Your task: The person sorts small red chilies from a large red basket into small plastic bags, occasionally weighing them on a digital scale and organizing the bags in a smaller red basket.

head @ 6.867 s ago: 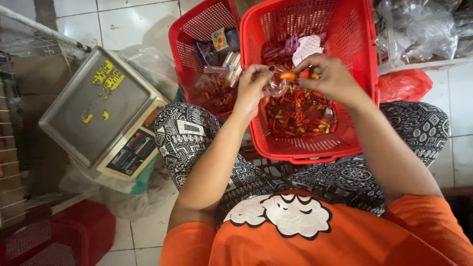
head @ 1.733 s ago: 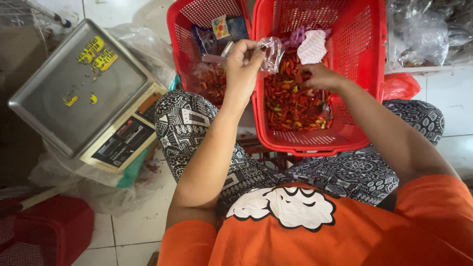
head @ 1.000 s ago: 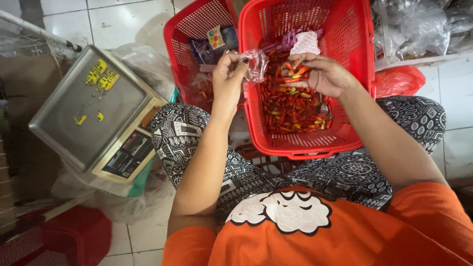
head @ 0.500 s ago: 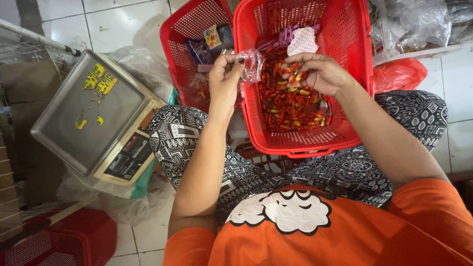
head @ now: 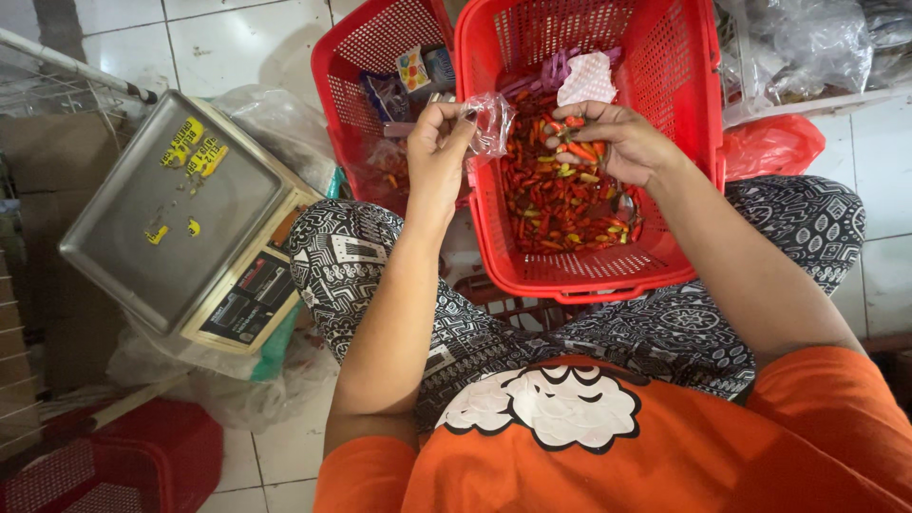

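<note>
My left hand [head: 439, 152] pinches the mouth of a small clear plastic bag [head: 491, 123] between thumb and fingertips, its grip closed on the film, so the bag hangs just to the right of the grip and over the near edge of the red basket [head: 665, 142]. I judge the bag almost weightless, limp and slick; it will crumple or slip unless held right at the rim, where I have it, and it needs the mouth kept open.

My right hand [head: 617, 142] is cupped, fingers curled around a few small chilies [head: 579, 150]; its grip is closed loosely on them. Below that grip lies the heap of red, orange and green chilies [head: 560, 204] in the basket. They look light, smooth-skinned and easy to bruise, so I would take them in loose pinches.

A second red basket [head: 380, 76] sits beyond my left hand, and a metal weighing scale [head: 171, 209] well off to its left.
</note>
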